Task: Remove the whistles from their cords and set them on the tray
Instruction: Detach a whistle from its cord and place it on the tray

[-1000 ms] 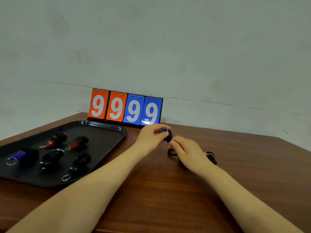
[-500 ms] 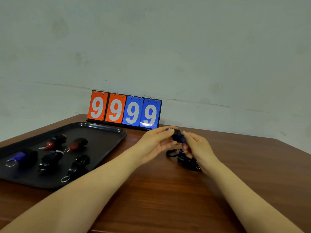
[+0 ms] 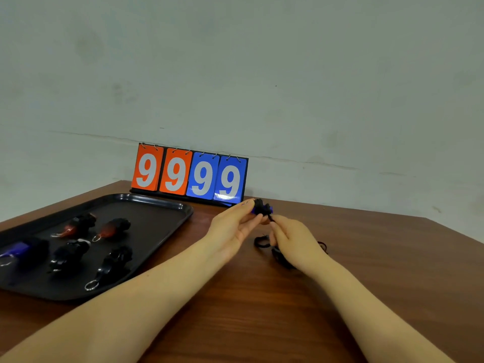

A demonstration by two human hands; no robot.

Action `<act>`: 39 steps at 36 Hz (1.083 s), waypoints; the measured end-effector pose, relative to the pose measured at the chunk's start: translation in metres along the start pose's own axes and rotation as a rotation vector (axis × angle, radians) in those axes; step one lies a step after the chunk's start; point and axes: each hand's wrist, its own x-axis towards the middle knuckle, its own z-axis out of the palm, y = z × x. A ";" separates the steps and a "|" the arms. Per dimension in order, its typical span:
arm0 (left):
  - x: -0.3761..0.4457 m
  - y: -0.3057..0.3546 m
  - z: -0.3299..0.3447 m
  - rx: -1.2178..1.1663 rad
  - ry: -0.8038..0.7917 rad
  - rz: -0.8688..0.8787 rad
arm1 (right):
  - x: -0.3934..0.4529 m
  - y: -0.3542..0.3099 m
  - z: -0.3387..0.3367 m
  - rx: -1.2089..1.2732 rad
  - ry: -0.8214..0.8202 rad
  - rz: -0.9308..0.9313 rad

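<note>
Wooden table (image 3: 366, 258) (brown), grey wall (image 3: 262, 74)

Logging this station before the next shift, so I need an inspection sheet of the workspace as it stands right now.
Surface: brown wooden table, set against a wall.
Job's things: black tray at left holding five whistles; a sixth, the held whistle, black with blue, is above the table.
Clutter: flip scoreboard reading 9999, behind the tray.
Hands: left hand pinches the held whistle; right hand pinches the black cord just below it.
Cables: cord loops on the table under the right hand; nothing else seen.
Surroundings: plain pale wall.
</note>
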 end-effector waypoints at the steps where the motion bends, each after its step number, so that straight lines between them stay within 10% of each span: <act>1: 0.001 0.000 0.000 0.025 0.017 0.014 | 0.000 0.001 0.000 -0.046 -0.018 -0.005; 13: 0.005 0.001 0.000 0.285 0.078 0.140 | -0.004 -0.002 -0.006 -0.146 0.366 -0.157; 28: 0.009 0.000 -0.001 0.782 0.042 0.297 | -0.007 -0.010 -0.007 0.147 0.335 -0.129; 39: -0.001 0.000 0.008 0.715 -0.139 0.139 | -0.007 -0.017 -0.006 0.371 0.391 -0.032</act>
